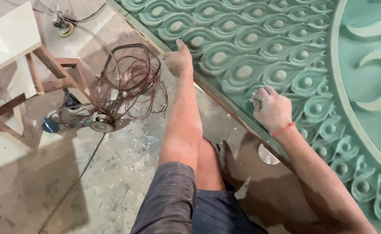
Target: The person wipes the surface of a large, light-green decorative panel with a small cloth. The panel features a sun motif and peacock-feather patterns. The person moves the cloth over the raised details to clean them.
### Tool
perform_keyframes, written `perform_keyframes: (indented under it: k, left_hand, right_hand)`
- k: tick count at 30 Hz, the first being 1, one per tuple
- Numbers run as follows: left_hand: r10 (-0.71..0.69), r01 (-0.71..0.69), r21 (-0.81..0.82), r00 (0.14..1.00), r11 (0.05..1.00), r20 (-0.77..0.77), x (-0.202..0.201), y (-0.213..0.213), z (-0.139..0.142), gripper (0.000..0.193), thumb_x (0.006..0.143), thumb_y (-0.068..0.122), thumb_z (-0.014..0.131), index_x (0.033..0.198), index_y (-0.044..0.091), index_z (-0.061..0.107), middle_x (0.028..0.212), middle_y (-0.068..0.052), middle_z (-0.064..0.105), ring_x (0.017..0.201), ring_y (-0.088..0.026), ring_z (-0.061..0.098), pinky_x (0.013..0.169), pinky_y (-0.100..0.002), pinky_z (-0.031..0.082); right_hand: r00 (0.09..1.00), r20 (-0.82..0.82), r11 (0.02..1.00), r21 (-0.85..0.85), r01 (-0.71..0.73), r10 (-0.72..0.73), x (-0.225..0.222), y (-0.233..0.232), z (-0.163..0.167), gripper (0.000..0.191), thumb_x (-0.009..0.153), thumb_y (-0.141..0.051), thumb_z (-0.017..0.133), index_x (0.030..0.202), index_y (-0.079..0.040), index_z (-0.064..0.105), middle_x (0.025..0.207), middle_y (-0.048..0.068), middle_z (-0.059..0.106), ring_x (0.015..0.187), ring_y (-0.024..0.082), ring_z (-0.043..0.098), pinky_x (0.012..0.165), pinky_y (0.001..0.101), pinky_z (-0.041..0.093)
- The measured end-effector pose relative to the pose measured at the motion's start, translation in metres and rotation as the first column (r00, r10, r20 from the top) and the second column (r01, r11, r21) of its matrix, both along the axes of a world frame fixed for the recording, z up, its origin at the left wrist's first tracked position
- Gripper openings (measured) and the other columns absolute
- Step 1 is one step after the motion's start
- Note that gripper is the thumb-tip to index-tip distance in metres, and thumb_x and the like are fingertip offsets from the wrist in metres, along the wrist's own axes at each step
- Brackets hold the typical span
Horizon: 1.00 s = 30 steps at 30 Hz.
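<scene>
Carved green relief panel point(259, 47), upper right of frame, its edge running diagonally from top centre to lower right; right hand point(272, 108) fisted on its surface, contents hidden; left hand point(178, 58) resting loosely on the edge, holding nothing; angle grinder point(96, 123) lying at left.

Right hand point(272, 108) fingers' point(259, 96) grasp hidden; carved green panel point(259, 47) edge-cropped.
</scene>
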<state>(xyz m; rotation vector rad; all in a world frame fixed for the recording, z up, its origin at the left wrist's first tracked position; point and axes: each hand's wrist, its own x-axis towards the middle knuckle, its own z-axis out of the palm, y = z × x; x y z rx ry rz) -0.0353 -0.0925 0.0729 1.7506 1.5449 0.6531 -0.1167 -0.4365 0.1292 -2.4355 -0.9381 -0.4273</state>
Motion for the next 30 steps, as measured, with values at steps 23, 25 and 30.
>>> perform_keyframes:
  k: [23,25,30]
  left_hand:
    - [0.023,-0.024,-0.008,1.0,1.0,-0.017,-0.007,-0.006,0.012,0.079,0.085,0.057,0.065,0.118,-0.012,0.046,0.103,-0.028,0.07,0.091,-0.044,0.074,0.08,-0.051,0.061]
    - [0.026,-0.026,-0.001,1.0,1.0,-0.01,-0.006,-0.006,0.012,0.077,0.086,0.057,0.066,0.116,-0.011,0.047,0.103,-0.029,0.07,0.091,-0.044,0.074,0.079,-0.051,0.061]
    - [0.026,-0.026,0.006,1.0,1.0,0.0,-0.007,-0.009,0.012,0.077,0.087,0.057,0.063,0.117,-0.011,0.045,0.101,-0.029,0.07,0.091,-0.044,0.074,0.079,-0.051,0.061]
  right_hand:
    - [1.0,-0.01,1.0,-0.015,-0.003,0.003,0.005,-0.017,-0.002,0.009,0.083,-0.007,0.071,0.088,-0.006,0.064,0.092,0.011,0.066,0.081,0.036,0.068,0.068,0.0457,0.055]
    - [0.998,-0.066,1.0,0.025,0.013,-0.012,0.007,-0.016,-0.002,0.011,0.08,-0.008,0.071,0.089,-0.004,0.065,0.092,0.011,0.067,0.079,0.037,0.067,0.067,0.0472,0.054]
    - [0.996,-0.09,0.998,0.07,0.001,0.006,0.006,0.008,0.0,0.014,0.081,-0.009,0.071,0.092,-0.004,0.065,0.093,0.014,0.067,0.081,0.039,0.067,0.069,0.0481,0.054]
